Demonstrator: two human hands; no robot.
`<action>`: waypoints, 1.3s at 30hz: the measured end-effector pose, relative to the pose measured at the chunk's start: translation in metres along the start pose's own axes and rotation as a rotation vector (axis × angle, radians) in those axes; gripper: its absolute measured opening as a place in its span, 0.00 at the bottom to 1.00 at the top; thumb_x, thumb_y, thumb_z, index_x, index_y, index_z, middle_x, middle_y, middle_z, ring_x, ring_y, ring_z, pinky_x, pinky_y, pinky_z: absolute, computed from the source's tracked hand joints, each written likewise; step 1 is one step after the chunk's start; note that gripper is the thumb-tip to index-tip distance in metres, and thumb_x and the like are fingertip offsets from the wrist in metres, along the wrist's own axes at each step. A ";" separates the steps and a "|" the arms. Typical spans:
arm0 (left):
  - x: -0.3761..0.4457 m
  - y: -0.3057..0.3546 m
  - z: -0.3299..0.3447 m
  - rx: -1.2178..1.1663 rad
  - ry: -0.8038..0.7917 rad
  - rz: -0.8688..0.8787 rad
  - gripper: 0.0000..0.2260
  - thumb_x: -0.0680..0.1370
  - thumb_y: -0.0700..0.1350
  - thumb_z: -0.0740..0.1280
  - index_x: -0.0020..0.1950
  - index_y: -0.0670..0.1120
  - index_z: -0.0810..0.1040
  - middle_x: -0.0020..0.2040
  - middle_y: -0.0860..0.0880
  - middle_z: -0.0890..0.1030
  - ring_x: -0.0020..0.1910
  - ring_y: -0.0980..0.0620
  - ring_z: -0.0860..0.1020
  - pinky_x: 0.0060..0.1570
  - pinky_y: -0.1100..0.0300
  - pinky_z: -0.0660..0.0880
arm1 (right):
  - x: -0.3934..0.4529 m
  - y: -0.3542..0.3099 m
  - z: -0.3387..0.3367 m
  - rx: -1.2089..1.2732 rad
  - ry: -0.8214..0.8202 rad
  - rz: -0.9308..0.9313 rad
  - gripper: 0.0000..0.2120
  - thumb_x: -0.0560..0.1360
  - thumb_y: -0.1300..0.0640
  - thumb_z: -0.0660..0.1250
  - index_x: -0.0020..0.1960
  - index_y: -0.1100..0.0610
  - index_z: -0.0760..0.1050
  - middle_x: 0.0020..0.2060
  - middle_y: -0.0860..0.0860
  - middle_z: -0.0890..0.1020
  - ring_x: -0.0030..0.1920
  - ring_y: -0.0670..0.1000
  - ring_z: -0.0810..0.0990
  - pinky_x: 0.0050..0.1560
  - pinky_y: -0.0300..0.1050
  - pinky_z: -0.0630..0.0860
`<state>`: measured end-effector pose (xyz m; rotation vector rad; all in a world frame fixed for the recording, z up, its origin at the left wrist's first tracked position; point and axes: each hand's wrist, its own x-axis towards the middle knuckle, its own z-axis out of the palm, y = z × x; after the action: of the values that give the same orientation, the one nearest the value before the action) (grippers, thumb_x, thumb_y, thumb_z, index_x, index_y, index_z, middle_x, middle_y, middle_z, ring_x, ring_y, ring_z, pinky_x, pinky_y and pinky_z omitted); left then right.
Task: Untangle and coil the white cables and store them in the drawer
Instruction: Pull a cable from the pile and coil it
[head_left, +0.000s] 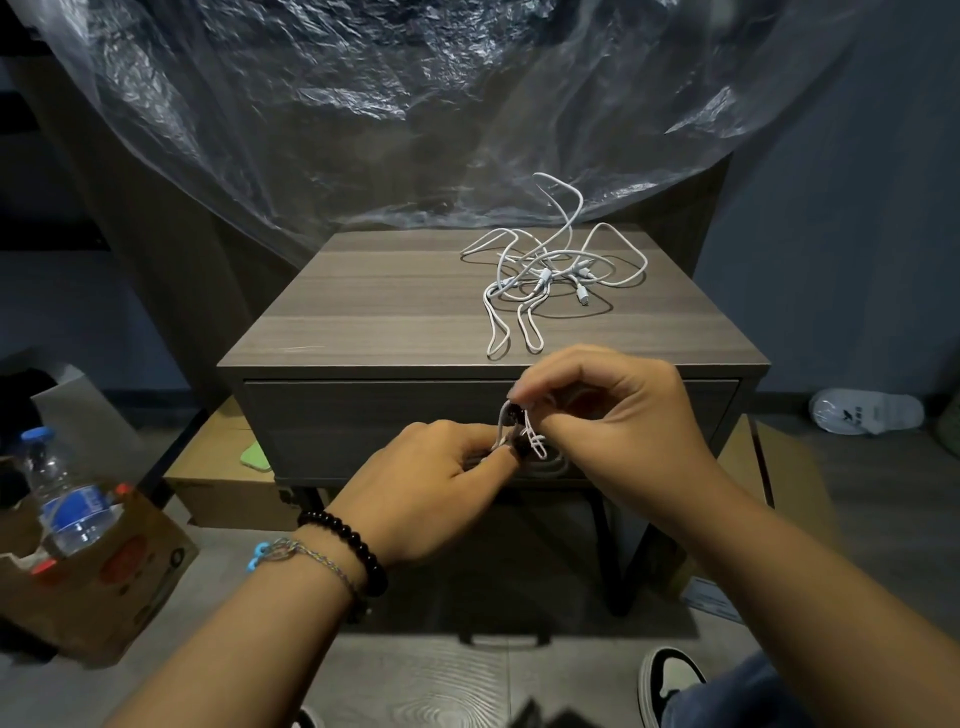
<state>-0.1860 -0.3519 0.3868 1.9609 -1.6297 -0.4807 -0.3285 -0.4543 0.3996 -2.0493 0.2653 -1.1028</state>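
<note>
A tangle of white cables (550, 270) lies on the back right of the nightstand top (374, 301), with two loops reaching toward the front edge. In front of the closed drawer (363, 415), both hands work on a small bundle of white cable (522, 434). My left hand (431, 483) grips the lower part of the bundle between thumb and fingers. My right hand (608, 415) pinches the top of the bundle with its fingertips. Most of the bundle is hidden by the fingers.
A cardboard box (104, 566) with a water bottle (65, 499) stands on the floor at the left. Flat boxes lie under the nightstand. Clear plastic sheeting (415, 104) hangs behind it. A white slipper (867, 413) lies at the right, and my shoe (670, 680) is at the bottom.
</note>
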 end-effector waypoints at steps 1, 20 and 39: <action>0.000 -0.001 0.000 0.011 0.010 -0.003 0.15 0.74 0.66 0.52 0.47 0.66 0.76 0.34 0.52 0.79 0.36 0.53 0.76 0.39 0.49 0.76 | 0.000 -0.001 0.001 0.050 -0.009 0.052 0.15 0.68 0.75 0.69 0.42 0.56 0.83 0.39 0.50 0.85 0.41 0.48 0.84 0.44 0.43 0.81; 0.003 -0.013 -0.003 0.035 0.185 -0.020 0.13 0.78 0.62 0.54 0.59 0.71 0.72 0.33 0.59 0.80 0.36 0.55 0.76 0.37 0.55 0.74 | -0.010 -0.007 -0.005 0.198 -0.193 0.046 0.16 0.70 0.73 0.61 0.51 0.63 0.81 0.43 0.54 0.85 0.48 0.50 0.84 0.50 0.38 0.77; -0.004 0.008 0.011 0.397 -0.029 0.188 0.13 0.79 0.59 0.55 0.57 0.59 0.74 0.34 0.53 0.76 0.36 0.52 0.73 0.39 0.56 0.70 | -0.005 -0.010 -0.017 0.099 -0.161 0.226 0.06 0.71 0.68 0.71 0.47 0.63 0.83 0.38 0.51 0.83 0.36 0.48 0.81 0.39 0.40 0.79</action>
<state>-0.1999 -0.3513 0.3827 2.0483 -2.0273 -0.1165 -0.3466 -0.4545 0.4089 -1.9524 0.3444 -0.7942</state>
